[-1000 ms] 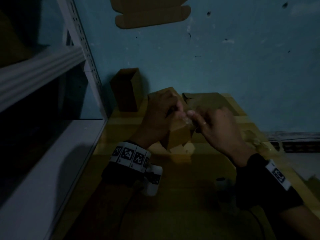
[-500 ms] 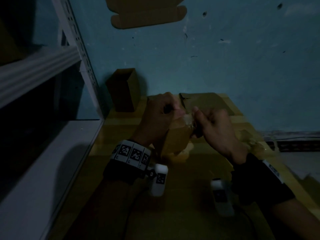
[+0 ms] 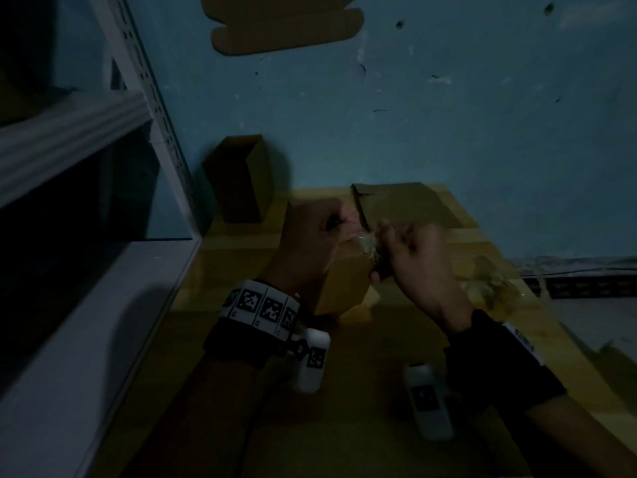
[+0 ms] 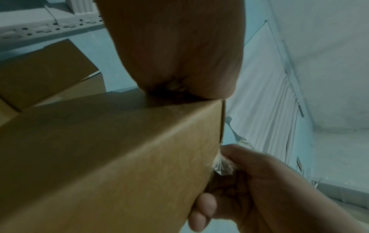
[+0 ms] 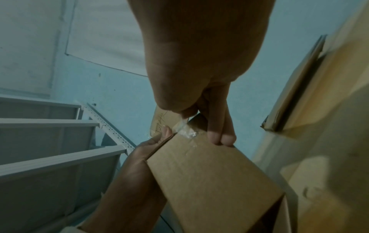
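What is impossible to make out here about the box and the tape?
Contents of the cardboard box: every view shows only outer walls.
Full length of the tape: right hand pinches over it in both wrist views; head view too dark.
What the crumpled heap at far right is: head view too dark.

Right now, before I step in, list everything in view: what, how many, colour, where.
held box: one, brown, between the hands
tape: one strip, clear, at the held box's top corner
upright box: one, brown, table's back left, by the wall
flat cardboard: one, brown, back of the table
wall cardboard: one, brown, high on the blue wall
tape scraps: one pile, clear, table's right side
table: one, yellow, under it all
shelf: one, white, left
wrist cameras: two, white, under the wrists
left hand: one, grips the held box
right hand: one, pinches the tape
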Demonstrator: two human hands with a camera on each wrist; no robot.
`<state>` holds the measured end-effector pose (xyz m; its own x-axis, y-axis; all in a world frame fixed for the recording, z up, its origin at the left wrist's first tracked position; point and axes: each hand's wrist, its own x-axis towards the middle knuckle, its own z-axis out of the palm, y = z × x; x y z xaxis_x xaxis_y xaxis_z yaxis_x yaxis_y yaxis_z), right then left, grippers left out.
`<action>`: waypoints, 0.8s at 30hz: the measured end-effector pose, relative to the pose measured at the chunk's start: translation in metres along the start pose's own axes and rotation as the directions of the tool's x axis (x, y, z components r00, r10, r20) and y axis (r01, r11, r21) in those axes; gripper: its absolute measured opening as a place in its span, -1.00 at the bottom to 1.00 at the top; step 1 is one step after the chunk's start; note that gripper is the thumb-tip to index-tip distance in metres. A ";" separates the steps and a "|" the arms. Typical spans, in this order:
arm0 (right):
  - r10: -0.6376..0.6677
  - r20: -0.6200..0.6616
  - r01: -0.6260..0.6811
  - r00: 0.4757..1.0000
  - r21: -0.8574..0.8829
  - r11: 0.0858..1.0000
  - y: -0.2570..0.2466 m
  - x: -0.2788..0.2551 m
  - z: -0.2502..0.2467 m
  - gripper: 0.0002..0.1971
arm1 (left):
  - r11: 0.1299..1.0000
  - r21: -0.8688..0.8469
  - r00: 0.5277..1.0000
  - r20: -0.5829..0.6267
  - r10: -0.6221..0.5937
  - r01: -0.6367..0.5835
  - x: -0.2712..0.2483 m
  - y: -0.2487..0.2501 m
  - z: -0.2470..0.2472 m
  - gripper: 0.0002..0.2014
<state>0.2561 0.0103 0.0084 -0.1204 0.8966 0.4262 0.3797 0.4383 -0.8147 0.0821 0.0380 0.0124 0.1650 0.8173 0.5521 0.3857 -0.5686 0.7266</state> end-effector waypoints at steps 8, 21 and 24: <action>0.221 -0.201 -0.140 0.954 0.352 0.926 -0.007 0.017 -0.012 -0.58 | 0.992 -0.063 0.988 -0.115 0.102 -0.109 -0.007 0.006 -0.003 -0.84; 0.457 -0.017 -0.306 0.889 0.720 0.623 -0.013 0.027 -0.010 -0.69 | 0.973 -0.219 0.997 -0.032 -0.075 0.066 -0.017 0.011 -0.021 -0.81; 0.494 0.066 -0.374 0.867 0.742 0.557 -0.010 0.028 -0.012 -0.65 | 0.975 -0.218 0.999 0.000 -0.053 0.052 -0.017 0.009 -0.018 -0.90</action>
<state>0.2596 0.0306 0.0335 0.0232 0.9980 -0.0591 -0.4240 -0.0437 -0.9046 0.0663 0.0169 0.0171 0.1443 0.8463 0.5129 0.1868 -0.5322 0.8257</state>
